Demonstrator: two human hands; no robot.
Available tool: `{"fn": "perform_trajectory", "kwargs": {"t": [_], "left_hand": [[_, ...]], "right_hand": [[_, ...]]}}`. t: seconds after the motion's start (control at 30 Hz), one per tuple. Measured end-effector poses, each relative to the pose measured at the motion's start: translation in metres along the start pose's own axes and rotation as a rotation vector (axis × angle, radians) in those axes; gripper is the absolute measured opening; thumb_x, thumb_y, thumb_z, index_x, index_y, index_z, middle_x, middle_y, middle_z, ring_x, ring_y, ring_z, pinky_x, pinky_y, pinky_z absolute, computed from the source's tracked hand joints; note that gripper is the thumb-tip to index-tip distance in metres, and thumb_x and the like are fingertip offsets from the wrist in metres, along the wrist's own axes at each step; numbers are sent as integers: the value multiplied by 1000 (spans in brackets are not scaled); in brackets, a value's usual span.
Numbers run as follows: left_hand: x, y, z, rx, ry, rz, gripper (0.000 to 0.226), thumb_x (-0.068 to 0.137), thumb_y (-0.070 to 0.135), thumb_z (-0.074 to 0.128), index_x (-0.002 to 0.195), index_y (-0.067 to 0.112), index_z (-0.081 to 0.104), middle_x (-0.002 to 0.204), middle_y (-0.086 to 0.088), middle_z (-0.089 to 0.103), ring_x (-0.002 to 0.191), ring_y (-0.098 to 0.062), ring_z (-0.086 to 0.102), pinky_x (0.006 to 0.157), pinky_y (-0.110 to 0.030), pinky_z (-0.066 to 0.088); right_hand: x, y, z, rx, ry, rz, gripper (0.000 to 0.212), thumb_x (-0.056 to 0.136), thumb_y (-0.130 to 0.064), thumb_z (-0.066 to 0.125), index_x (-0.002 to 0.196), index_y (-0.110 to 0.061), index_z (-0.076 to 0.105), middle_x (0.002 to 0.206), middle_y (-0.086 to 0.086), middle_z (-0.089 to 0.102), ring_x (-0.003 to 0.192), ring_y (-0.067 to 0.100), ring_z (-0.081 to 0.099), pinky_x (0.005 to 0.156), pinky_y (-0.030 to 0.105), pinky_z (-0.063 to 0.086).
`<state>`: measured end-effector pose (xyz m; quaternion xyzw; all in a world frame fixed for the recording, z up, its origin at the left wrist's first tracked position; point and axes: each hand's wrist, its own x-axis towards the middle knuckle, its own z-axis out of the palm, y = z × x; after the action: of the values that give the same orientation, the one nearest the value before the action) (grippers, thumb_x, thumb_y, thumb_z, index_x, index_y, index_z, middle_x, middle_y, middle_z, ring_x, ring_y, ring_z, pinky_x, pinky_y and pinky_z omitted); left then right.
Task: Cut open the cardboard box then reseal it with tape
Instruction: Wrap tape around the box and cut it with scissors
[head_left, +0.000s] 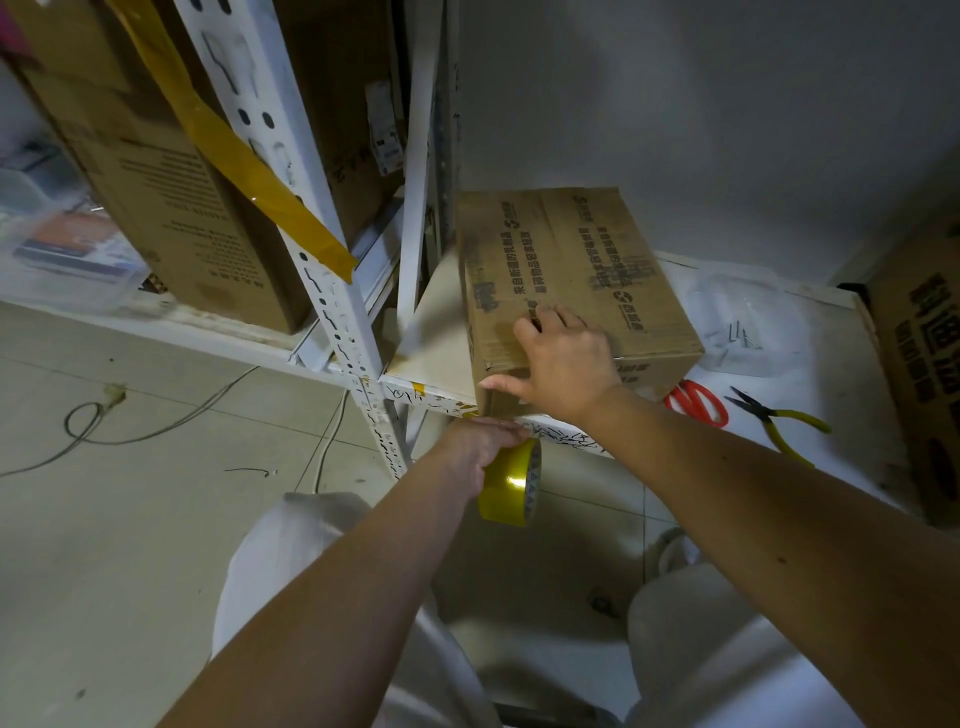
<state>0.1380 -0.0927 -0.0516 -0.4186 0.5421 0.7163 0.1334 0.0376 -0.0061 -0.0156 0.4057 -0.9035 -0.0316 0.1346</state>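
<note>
A brown cardboard box (576, 270) with dark printed characters sits on a low white shelf board (831, 374), its flaps down. My right hand (563, 358) lies flat on the box's near top edge, fingers spread, thumb over the front face. Just below the shelf edge, my left hand (480, 449) grips a roll of yellow-brown tape (511, 480). The tape roll hangs under the box's front lower corner. Red-handled scissors (696, 402) lie on the board right of the box.
Yellow-handled pliers (779, 418) and a clear bag of screws (743, 327) lie on the board. Another printed box (924, 374) stands at the far right. A white perforated rack post (332, 291) with taped boxes (171, 208) is on the left. Cables (104, 426) trail over the tiled floor.
</note>
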Motion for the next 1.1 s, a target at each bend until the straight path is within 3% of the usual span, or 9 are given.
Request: {"fn": "perform_trajectory", "kwargs": {"t": [0.17, 0.33, 0.4, 0.53, 0.63, 0.7, 0.87, 0.97, 1.1], "left_hand": [[-2, 1, 3, -27, -10, 28, 11, 81, 3, 73, 77, 13, 68, 96, -12, 67, 94, -30, 62, 94, -47, 50], [-10, 3, 8, -35, -25, 74, 15, 83, 1, 70, 75, 13, 66, 87, -12, 66, 93, -30, 62, 95, -49, 50], [-13, 6, 10, -35, -21, 82, 14, 86, 4, 68, 78, 15, 68, 95, -12, 68, 96, -29, 64, 92, -49, 52], [-26, 14, 14, -22, -28, 86, 17, 96, 12, 56, 87, 19, 69, 97, -9, 69, 82, -24, 66, 60, -33, 54], [-38, 19, 19, -5, -29, 123, 27, 100, 17, 48, 82, 21, 68, 95, -8, 68, 82, -23, 65, 66, -35, 55], [-47, 22, 23, -6, -39, 146, 30, 102, 19, 45, 83, 22, 68, 96, -8, 68, 83, -24, 64, 73, -37, 55], [-61, 29, 34, -48, -16, 215, 25, 102, 19, 45, 87, 20, 65, 95, -6, 66, 81, -21, 62, 67, -34, 54], [-66, 32, 40, -77, -14, 246, 22, 102, 21, 44, 99, 18, 66, 107, -7, 67, 97, -25, 62, 83, -39, 53], [-71, 34, 47, -101, 15, 292, 20, 102, 24, 46, 109, 18, 64, 116, -12, 66, 95, -26, 63, 79, -36, 54]], "right_hand": [[-2, 9, -2, 27, -23, -44, 75, 80, -81, 22, 96, -17, 57, 114, 13, 62, 106, 31, 59, 74, 40, 53], [-2, 25, -15, 191, -133, -82, 61, 96, -58, 23, 129, -17, 53, 137, 10, 52, 126, 28, 47, 100, 38, 41], [-6, 33, -21, 294, -161, -102, 45, 100, -46, 29, 122, -17, 57, 124, 8, 59, 114, 25, 55, 90, 34, 44], [-19, 46, -27, 383, -152, -48, 31, 102, -34, 35, 87, -17, 56, 86, 1, 61, 76, 19, 57, 65, 29, 39], [-34, 51, -34, 311, -89, -14, 27, 102, -27, 36, 89, -16, 57, 81, 1, 60, 69, 18, 56, 59, 27, 34], [-43, 53, -38, 287, -42, 0, 25, 101, -24, 39, 92, -13, 60, 81, 2, 61, 67, 19, 57, 57, 28, 36], [-58, 50, -57, 390, 36, 10, 13, 96, -22, 53, 96, -14, 63, 86, 4, 67, 71, 23, 63, 62, 31, 47], [-66, 46, -71, 445, 82, 38, 13, 96, -24, 54, 102, -13, 58, 94, 3, 67, 77, 24, 64, 65, 31, 47], [-75, 45, -76, 444, 137, -5, 13, 94, -26, 58, 96, -15, 64, 100, 0, 63, 85, 22, 60, 65, 27, 39]]}}
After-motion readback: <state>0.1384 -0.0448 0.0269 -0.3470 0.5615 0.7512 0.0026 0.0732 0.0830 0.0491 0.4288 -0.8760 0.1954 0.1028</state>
